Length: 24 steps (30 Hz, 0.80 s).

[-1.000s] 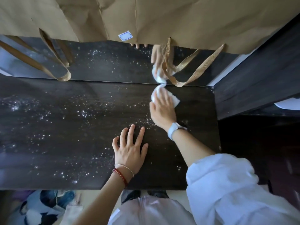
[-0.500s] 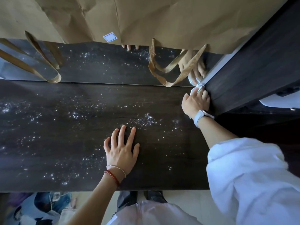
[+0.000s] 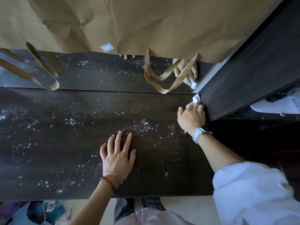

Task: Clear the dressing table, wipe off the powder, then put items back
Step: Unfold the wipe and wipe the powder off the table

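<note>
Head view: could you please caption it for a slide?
Right hand wipes powdered dressing table corner with white cloth; left hand rests flat.

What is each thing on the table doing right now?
Dressing table: cleared of items, still dusted with powder.
Powder: scattered in white specks over most of the tabletop, unwiped.
White cloth: crumpled under the right hand, in the far right corner.
Right hand: pressing the cloth down beside the dark side panel.
Left hand: flat on the tabletop, fingers spread, holding nothing.
Mirror: upper part covered with brown paper.
</note>
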Motion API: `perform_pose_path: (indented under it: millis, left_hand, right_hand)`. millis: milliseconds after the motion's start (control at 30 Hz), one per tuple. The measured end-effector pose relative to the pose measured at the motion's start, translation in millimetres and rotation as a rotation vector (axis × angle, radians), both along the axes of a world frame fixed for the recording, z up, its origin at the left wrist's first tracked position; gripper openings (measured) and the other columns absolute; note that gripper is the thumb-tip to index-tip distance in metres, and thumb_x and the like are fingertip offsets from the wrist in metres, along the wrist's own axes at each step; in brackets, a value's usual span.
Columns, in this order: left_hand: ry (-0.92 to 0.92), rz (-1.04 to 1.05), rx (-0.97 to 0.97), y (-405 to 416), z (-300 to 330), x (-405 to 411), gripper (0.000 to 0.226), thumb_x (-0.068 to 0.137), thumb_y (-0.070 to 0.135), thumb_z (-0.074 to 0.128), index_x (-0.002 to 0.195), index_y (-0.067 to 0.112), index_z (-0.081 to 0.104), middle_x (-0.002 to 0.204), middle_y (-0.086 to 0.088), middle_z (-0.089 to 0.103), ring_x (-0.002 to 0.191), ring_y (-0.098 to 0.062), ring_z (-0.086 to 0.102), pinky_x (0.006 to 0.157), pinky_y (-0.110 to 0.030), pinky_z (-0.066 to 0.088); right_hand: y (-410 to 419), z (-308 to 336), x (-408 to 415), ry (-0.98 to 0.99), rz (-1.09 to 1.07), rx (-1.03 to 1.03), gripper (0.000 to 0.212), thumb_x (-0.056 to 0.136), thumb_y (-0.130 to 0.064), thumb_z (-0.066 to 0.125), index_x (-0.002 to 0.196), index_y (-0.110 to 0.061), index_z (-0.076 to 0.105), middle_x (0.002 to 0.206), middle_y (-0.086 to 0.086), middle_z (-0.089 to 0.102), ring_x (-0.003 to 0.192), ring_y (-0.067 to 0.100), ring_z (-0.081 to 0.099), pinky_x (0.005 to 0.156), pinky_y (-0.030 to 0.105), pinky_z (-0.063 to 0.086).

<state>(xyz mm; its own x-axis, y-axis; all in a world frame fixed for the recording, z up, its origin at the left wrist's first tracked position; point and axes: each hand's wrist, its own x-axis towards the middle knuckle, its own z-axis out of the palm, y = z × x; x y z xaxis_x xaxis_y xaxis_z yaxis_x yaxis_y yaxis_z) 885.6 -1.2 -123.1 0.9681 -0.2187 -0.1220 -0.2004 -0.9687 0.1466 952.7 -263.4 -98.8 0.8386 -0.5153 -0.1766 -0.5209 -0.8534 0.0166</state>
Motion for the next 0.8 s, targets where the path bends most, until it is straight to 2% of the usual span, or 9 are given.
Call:
perform_pose_path:
  millis: [133, 267, 367, 533, 700, 800]
  left_hand:
    - [-0.003, 0.005, 0.028, -0.9, -0.1, -0.3, 0.055, 0.081, 0.05, 0.031, 0.131, 0.031, 0.04, 0.135, -0.008, 0.049, 0.123, -0.026, 0.03, 0.096, -0.054, 0.037]
    - [0.0, 0.003, 0.031, 0.4, -1.5, -1.8, 0.055, 0.081, 0.051, 0.03, 0.131, 0.032, 0.038, 0.136, -0.007, 0.048, 0.123, -0.025, 0.031, 0.097, -0.05, 0.028]
    - [-0.018, -0.004, 0.036, 1.6, -1.0, -0.5, 0.055, 0.08, 0.051, 0.032, 0.13, 0.032, 0.041, 0.134, -0.007, 0.051, 0.121, -0.025, 0.031, 0.095, -0.045, 0.02]
    - [-0.042, -0.006, 0.026, 2.4, -1.5, -0.6, 0.054, 0.08, 0.051, 0.032, 0.129, 0.031, 0.043, 0.133, -0.008, 0.052, 0.121, -0.025, 0.031, 0.094, -0.045, 0.019]
    - [-0.046, 0.002, 0.01, 0.8, -4.2, -1.8, 0.055, 0.08, 0.05, 0.031, 0.13, 0.031, 0.041, 0.134, -0.008, 0.05, 0.122, -0.027, 0.032, 0.096, -0.047, 0.019]
    - [-0.04, 0.012, -0.003, -0.3, -4.4, -2.0, 0.055, 0.08, 0.05, 0.031, 0.13, 0.03, 0.042, 0.135, -0.009, 0.05, 0.123, -0.027, 0.03, 0.097, -0.047, 0.017]
  right_hand:
    - [-14.9, 3.4, 27.6, -0.025, 0.052, 0.043, 0.06, 0.094, -0.029, 0.035, 0.132, 0.017, 0.025, 0.136, 0.031, 0.035, 0.117, 0.039, 0.035, 0.094, 0.044, 0.032]
    - [-6.2, -1.1, 32.3, 0.023, 0.003, 0.006, 0.066, 0.093, -0.032, 0.038, 0.134, 0.017, 0.02, 0.139, 0.034, 0.031, 0.122, 0.037, 0.031, 0.098, 0.043, 0.029]
    - [-5.3, 3.8, 37.9, 0.054, -0.017, -0.009, 0.065, 0.094, -0.035, 0.034, 0.133, 0.017, 0.023, 0.138, 0.031, 0.034, 0.122, 0.035, 0.032, 0.098, 0.04, 0.029]
    - [-8.5, 11.4, 41.8, 0.068, -0.048, 0.003, 0.061, 0.094, -0.035, 0.032, 0.131, 0.014, 0.031, 0.133, 0.025, 0.041, 0.12, 0.034, 0.036, 0.098, 0.04, 0.031]
    - [4.4, 16.4, 14.8, 0.096, -0.038, 0.014, 0.061, 0.095, -0.037, 0.031, 0.129, 0.013, 0.033, 0.132, 0.025, 0.041, 0.12, 0.034, 0.036, 0.097, 0.041, 0.031]
    - [11.2, 6.0, -24.1, 0.075, 0.019, 0.003, 0.065, 0.094, -0.038, 0.034, 0.135, 0.012, 0.023, 0.138, 0.027, 0.035, 0.123, 0.035, 0.033, 0.099, 0.042, 0.032]
